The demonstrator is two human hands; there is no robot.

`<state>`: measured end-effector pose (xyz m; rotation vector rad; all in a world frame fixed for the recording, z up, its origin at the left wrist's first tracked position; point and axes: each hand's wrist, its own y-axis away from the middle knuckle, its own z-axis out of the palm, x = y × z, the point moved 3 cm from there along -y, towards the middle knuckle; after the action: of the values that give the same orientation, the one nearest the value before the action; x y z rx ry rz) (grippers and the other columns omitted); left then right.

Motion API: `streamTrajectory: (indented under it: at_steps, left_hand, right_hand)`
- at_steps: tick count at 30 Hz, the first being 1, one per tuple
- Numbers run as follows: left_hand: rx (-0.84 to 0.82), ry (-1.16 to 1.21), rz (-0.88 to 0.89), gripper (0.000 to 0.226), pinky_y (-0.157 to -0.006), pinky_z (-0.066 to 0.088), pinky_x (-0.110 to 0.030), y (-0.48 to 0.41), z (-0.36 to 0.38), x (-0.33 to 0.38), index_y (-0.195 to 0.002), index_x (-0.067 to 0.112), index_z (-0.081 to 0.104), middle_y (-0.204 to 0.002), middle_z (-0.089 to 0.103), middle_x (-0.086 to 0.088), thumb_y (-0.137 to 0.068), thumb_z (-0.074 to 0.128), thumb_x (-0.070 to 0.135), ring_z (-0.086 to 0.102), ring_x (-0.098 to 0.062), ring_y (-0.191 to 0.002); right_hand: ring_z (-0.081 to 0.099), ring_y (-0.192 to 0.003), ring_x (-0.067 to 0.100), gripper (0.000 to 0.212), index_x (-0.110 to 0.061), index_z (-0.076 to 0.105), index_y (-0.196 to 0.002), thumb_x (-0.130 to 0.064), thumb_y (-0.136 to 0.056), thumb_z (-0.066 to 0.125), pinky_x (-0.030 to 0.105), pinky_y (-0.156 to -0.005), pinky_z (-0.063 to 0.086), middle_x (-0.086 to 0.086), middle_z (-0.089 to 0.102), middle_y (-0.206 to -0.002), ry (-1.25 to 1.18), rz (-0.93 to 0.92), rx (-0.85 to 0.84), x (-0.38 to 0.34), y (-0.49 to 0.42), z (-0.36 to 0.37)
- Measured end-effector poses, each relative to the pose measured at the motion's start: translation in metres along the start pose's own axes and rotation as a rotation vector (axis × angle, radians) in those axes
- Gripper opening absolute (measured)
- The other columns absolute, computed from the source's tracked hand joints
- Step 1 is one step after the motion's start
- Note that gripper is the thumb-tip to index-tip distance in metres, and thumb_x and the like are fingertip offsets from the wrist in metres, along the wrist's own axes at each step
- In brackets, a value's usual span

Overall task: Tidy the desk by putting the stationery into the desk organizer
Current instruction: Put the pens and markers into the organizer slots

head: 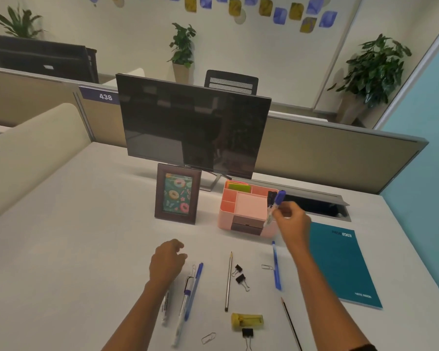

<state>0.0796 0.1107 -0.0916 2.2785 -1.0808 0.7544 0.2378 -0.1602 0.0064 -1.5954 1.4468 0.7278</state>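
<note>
The white desk top (86,249) fills the lower frame. At centre stand a dark brown picture frame with a doughnut print (177,194) and, to its right, a pink plastic desk organizer (246,211). Behind both stands a black flat monitor (195,125). A teal notebook (342,264) lies at right. In the lower centre lie a blue pen (194,290), a grey pencil (228,281), two black binder clips (240,274), a second blue pen (276,266), a yellow sharpener (247,321) and a silver paper clip (208,338).

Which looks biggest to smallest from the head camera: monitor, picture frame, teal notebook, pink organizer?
1. Monitor
2. Teal notebook
3. Picture frame and pink organizer: too alike to rank.
</note>
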Motion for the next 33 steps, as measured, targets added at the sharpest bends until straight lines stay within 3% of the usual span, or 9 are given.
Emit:
streamTrajectory:
  at_steps: [4,7,10,24,33]
  left_hand:
    - [-0.044,-0.092,-0.146,0.036,-0.082,0.047,-0.03,0.008,-0.001,-0.03,-0.112,0.014,0.059,-0.114,0.06,-0.007,-0.082,0.071,0.032,0.06,-0.022,-0.097]
    - [-0.136,-0.165,-0.238,0.05,-0.076,0.046,-0.028,0.012,0.001,-0.044,-0.11,0.013,0.053,-0.107,0.059,-0.005,-0.077,0.073,0.044,0.058,-0.021,-0.092]
    - [-0.165,-0.177,-0.273,0.051,-0.073,0.046,-0.028,0.011,0.002,-0.049,-0.105,0.014,0.052,-0.097,0.06,-0.002,-0.075,0.074,0.048,0.059,-0.019,-0.086]
    - [-0.171,-0.167,-0.3,0.026,-0.061,0.048,-0.025,0.005,0.002,-0.048,-0.085,0.017,0.059,-0.077,0.064,0.001,-0.076,0.074,0.036,0.062,-0.013,-0.069]
    - [-0.168,-0.067,-0.314,0.016,-0.071,0.058,-0.032,-0.002,0.001,-0.049,-0.076,0.017,0.061,-0.071,0.067,-0.001,-0.075,0.073,0.028,0.067,-0.017,-0.067]
  right_hand:
    - [0.062,-0.08,0.017,0.024,-0.005,0.065,-0.102,-0.022,-0.085,0.066,0.03,-0.07,0.054,0.008,0.069,-0.094,-0.005,0.04,0.097,0.002,-0.021,-0.004]
    - [0.06,-0.079,0.016,0.026,-0.002,0.064,-0.105,-0.021,-0.086,0.065,0.023,-0.067,0.046,0.013,0.07,-0.097,0.009,0.068,0.122,0.006,-0.029,-0.001]
    - [0.059,-0.079,0.018,0.024,-0.002,0.064,-0.103,-0.018,-0.087,0.065,0.025,-0.07,0.046,0.013,0.07,-0.096,0.045,0.1,0.099,0.016,-0.032,0.007]
    - [0.062,-0.078,0.026,0.023,-0.003,0.064,-0.099,-0.022,-0.086,0.065,0.034,-0.074,0.051,0.015,0.069,-0.093,0.234,0.197,0.041,0.049,-0.044,0.044]
    - [0.063,-0.08,0.029,0.025,-0.005,0.06,-0.1,-0.026,-0.086,0.065,0.037,-0.072,0.054,0.016,0.067,-0.093,0.377,0.168,0.062,0.049,-0.048,0.054]
